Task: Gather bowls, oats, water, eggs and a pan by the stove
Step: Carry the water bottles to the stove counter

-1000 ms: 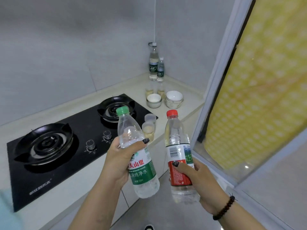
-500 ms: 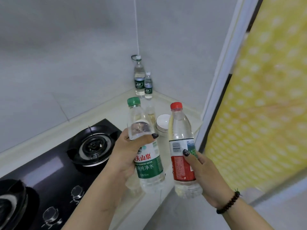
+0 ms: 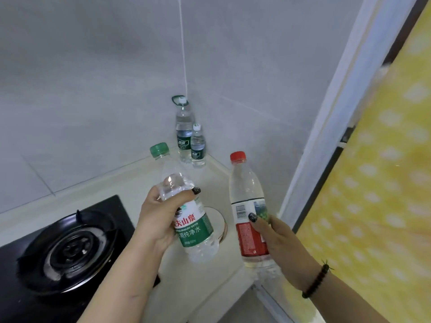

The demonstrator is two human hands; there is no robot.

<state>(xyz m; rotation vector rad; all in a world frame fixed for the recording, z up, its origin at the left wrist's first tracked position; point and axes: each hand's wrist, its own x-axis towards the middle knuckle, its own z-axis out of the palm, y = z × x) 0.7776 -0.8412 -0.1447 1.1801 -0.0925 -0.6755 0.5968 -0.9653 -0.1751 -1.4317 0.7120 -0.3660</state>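
My left hand grips a clear water bottle with a green cap and green label, tilted over the counter. In my right hand I hold a second water bottle with a red cap and red label, upright, above the counter's right end. A white bowl shows partly behind the green bottle. The black gas stove lies at the lower left with one burner in sight. Two more water bottles, a tall one and a small one, stand in the far corner.
The pale counter runs along grey tiled walls into a corner. A white door frame and a yellow patterned curtain close off the right side. The counter's front edge ends near my right wrist.
I have moved closer to the counter's right end with both bottles. The view has swung right, so the left burner and the small cups have left the frame.
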